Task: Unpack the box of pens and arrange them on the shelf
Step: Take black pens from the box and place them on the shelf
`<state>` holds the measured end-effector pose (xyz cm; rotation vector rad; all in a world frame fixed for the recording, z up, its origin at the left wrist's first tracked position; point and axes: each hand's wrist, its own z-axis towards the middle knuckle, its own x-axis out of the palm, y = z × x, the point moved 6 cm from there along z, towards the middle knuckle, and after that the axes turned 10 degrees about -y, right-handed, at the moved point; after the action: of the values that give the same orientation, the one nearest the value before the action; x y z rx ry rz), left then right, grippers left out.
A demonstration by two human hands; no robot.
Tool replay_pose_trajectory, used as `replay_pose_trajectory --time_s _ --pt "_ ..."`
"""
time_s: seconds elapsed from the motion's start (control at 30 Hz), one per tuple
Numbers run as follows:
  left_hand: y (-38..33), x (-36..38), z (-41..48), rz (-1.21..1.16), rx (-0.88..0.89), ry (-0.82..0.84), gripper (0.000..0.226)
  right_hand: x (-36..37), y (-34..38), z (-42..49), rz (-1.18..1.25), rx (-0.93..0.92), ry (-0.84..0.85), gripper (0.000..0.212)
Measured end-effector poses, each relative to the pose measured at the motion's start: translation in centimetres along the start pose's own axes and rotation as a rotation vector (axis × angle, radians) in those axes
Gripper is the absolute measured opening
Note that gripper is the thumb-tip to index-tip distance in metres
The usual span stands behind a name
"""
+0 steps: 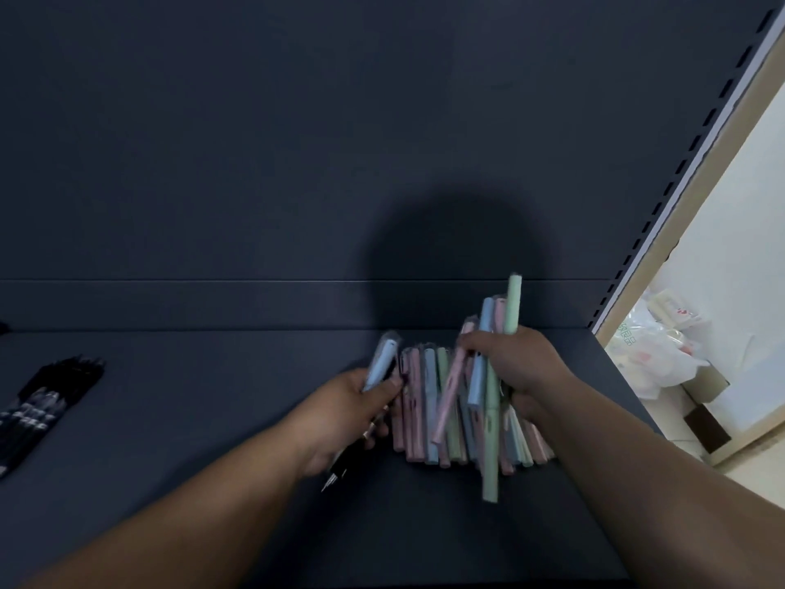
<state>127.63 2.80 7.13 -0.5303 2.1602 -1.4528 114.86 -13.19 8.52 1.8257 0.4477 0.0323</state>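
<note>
- Head view: the left hand pinches one pale blue pen between thumb and fingers, just left of the row of pastel pens lying on the dark shelf
- The right hand clenches a loose bundle of pens, splayed above the row's right part; the box is not in view
- Judged step: adding pens to the row, best done singly, parallel, ends aligned, without nudging neighbours
- Black pens lie well apart, at far left
</note>
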Motion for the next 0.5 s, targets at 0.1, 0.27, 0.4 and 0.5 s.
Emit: replay_pose_trajectory --time_s 0.1,0.27,0.4,0.5 --pt "1.1 -1.2 0.5 -0.199 -0.141 -0.04 0.004 0.3 -0.3 0.4 -0.215 -0.058 0.05 0.02" --pt "1.1 -0.8 0.8 -0.368 -0.189 0.062 0.006 0.8 -0.8 1.2 -0.371 -0.143 0.0 0.021" --pt "0.9 -0.4 1.0 -0.405 -0.168 0.077 0.007 0.9 0.2 0.6 -0.41 -0.262 -0.062 0.027" --pt "0.7 0.0 1.1 -0.43 -0.146 0.076 0.007 2.0 0.7 -0.7 -0.326 -0.262 0.032 0.034"
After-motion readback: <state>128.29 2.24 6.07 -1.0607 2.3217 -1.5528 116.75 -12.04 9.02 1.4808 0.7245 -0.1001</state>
